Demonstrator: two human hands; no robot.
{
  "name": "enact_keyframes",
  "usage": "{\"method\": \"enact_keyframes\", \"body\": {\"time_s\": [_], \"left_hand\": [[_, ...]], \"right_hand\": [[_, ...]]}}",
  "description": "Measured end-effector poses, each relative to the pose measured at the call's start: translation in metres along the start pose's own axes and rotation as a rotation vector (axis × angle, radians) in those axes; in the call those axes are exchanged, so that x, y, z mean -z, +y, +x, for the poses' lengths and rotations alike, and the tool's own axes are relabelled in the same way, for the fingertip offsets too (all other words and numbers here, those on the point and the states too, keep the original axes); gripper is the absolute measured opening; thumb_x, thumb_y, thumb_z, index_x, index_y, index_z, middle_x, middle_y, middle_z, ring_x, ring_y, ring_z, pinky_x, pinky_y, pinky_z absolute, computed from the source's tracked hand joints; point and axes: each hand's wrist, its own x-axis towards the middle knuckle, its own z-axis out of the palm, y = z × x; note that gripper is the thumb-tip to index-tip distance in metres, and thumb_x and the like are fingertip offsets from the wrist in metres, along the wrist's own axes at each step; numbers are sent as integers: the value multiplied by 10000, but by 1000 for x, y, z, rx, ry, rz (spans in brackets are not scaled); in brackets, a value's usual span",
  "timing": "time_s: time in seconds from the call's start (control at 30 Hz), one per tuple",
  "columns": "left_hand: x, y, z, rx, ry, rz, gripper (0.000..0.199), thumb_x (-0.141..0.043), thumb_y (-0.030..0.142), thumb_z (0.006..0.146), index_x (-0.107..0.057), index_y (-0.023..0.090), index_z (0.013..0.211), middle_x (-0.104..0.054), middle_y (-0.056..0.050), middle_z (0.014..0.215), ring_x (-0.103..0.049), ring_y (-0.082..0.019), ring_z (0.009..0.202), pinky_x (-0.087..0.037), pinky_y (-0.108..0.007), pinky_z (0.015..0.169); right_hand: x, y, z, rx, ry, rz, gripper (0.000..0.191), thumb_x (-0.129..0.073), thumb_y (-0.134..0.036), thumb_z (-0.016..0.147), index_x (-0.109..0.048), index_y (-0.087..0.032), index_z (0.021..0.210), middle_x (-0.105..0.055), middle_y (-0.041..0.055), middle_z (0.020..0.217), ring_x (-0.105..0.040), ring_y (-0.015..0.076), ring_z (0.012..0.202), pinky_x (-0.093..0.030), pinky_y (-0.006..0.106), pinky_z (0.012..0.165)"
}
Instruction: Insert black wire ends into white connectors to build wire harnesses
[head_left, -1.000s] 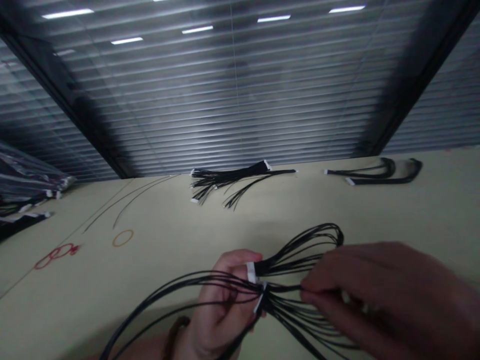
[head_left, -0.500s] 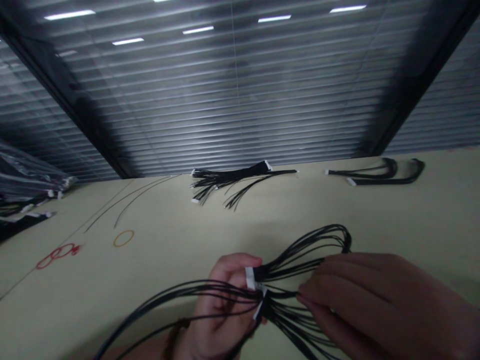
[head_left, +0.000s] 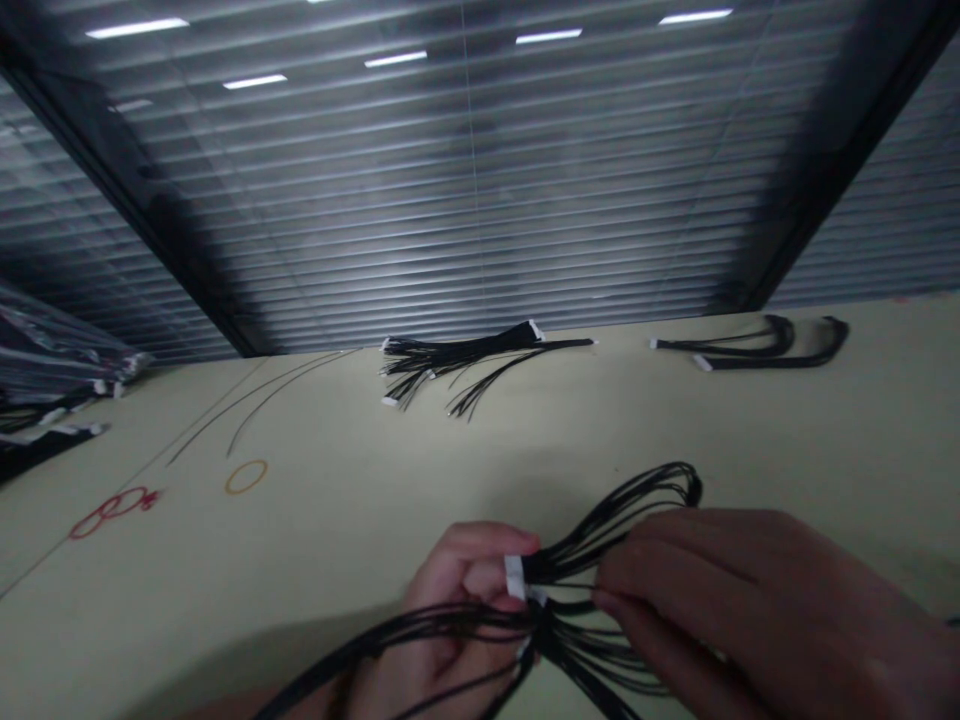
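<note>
A black wire harness (head_left: pixel 592 535) is held above the pale yellow table (head_left: pixel 225 580), its white connector (head_left: pixel 514 577) gripped by the left hand (head_left: pixel 465 600), strands seemingly pinched by the right hand (head_left: pixel 750 610).

Wire bundle (head_left: pixel 450 358) on table (head_left: pixel 300 560), far edge; loose harness (head_left: pixel 750 352) right of it, stacked harnesses (head_left: pixel 52 375) left, held harness (head_left: pixel 570 640) in front.

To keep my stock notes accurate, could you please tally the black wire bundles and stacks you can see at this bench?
Black wire bundle held by the left hand and right hand: 1
Black wire groups lying on the bench, one middle, one right: 2
Glossy stack of wires at the left edge: 1
Total: 4
</note>
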Motion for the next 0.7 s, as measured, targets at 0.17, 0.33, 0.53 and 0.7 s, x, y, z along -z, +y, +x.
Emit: {"method": "enact_keyframes", "body": {"time_s": [0.17, 0.33, 0.53, 0.7], "left_hand": [[2, -2, -4, 40, -24, 25, 294, -648, 155, 803, -631, 309, 1054, -650, 3, 791, -567, -94, 699, -401, -174, 629], [11, -7, -5, 44, -70, 110, 317, -589, 144, 848, -582, 326, 1108, -640, 9, 862, -548, -85, 731, -393, -170, 647], [8, -9, 4, -6, 25, 118, 261, -596, 186, 849, -597, 327, 1069, -566, 47, 734, -464, -45, 585, -376, -131, 551], [2, -7, 10, -29, 115, 72, 205, -590, 220, 853, -610, 302, 1040, -494, 60, 656, -397, -37, 509, -363, -124, 485]], "right_hand": [[-2, -5, 9, 27, -24, 45, 379, -234, -226, 980, -564, -210, 796, -577, -25, 656, -504, 94, 523, -343, 246, 476], [-9, -9, 10, 22, -50, 86, 397, -237, -259, 983, -539, -203, 732, -568, -17, 656, -496, 122, 550, -352, 265, 503], [-12, -5, 10, 37, 18, -40, 242, -363, -184, 937, -541, -197, 774, -570, -6, 719, -498, 146, 635, -355, 288, 592], [-12, -6, 6, -24, 3, -41, 149, -497, -145, 823, -533, -205, 691, -539, -26, 650, -481, 125, 561, -331, 272, 546]]}}
